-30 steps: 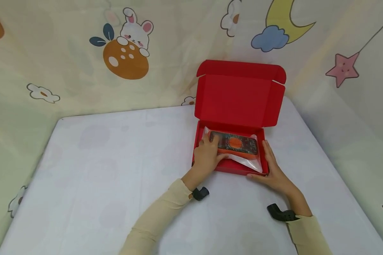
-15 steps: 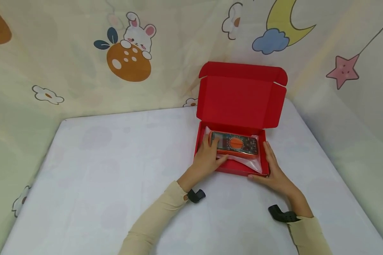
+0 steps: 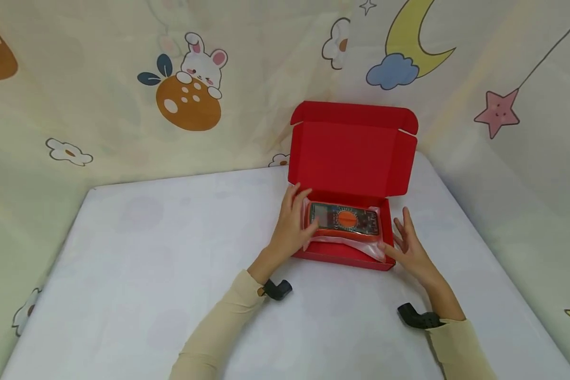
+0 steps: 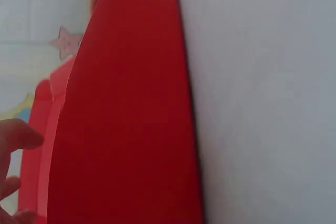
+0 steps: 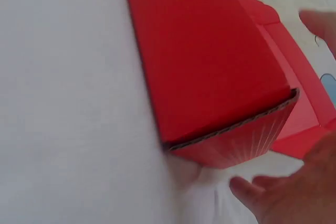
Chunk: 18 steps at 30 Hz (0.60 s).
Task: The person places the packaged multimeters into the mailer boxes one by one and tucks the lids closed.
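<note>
A red cardboard box (image 3: 344, 260) stands on the table with its lid (image 3: 351, 158) raised at the back. In it lies an orange multimeter (image 3: 347, 218) with a dark face and a round orange dial, inside a clear plastic bag (image 3: 368, 248). My left hand (image 3: 287, 224) is over the box's left edge, fingers spread and thumb across the meter's left end. Beside the right wall is my right hand (image 3: 410, 256), its fingers apart and its thumb over the front right corner. The right wrist view shows that hand (image 5: 299, 198) apart from the box corner (image 5: 236, 135).
The white-covered table (image 3: 171, 253) extends to the left and in front of the box. A cartoon-printed cloth (image 3: 256, 79) hangs behind it, close to the raised lid. Black wrist cameras (image 3: 277, 290) are strapped to both wrists.
My left hand has come off the meter and shifted left to the box's edge. The right hand has loosened from the right wall, its fingers spreading outward. The head view has tilted slightly.
</note>
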Each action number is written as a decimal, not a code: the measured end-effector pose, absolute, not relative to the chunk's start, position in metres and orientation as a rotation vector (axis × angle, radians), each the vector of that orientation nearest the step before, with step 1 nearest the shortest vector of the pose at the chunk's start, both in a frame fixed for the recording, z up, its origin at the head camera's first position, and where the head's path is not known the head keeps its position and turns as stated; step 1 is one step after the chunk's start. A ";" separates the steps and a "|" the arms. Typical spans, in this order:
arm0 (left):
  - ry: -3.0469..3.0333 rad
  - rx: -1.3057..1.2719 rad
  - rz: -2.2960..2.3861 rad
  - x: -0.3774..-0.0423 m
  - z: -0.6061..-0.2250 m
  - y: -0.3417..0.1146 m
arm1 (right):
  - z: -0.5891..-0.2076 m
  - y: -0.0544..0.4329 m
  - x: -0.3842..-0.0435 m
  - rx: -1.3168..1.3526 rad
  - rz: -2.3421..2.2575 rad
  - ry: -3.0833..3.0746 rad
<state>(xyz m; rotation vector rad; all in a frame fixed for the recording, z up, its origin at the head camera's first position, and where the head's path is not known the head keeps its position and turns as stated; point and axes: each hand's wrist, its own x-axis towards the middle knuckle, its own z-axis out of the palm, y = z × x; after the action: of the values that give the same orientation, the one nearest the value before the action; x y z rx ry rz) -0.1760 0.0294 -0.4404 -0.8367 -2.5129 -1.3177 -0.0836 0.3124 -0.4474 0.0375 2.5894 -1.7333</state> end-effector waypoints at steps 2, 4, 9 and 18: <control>-2.496 -0.727 -1.455 -0.186 -0.437 0.025 | -0.441 0.313 -0.091 0.108 -1.788 2.589; -2.481 -0.642 -1.574 -0.196 -0.433 0.021 | -0.435 0.314 -0.100 0.177 -1.836 2.606; -2.487 -0.570 -1.754 -0.209 -0.425 0.014 | -0.421 0.318 -0.119 0.217 -2.005 2.607; -2.484 -0.725 -1.830 -0.210 -0.420 0.015 | -0.406 0.315 -0.127 0.181 -2.099 2.494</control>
<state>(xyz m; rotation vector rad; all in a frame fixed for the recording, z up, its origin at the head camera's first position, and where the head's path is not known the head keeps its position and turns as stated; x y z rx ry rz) -0.2104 0.0151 -0.4196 -0.7255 -2.4843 -1.8301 -0.1273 0.3153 -0.4061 0.1813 2.4939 -2.0991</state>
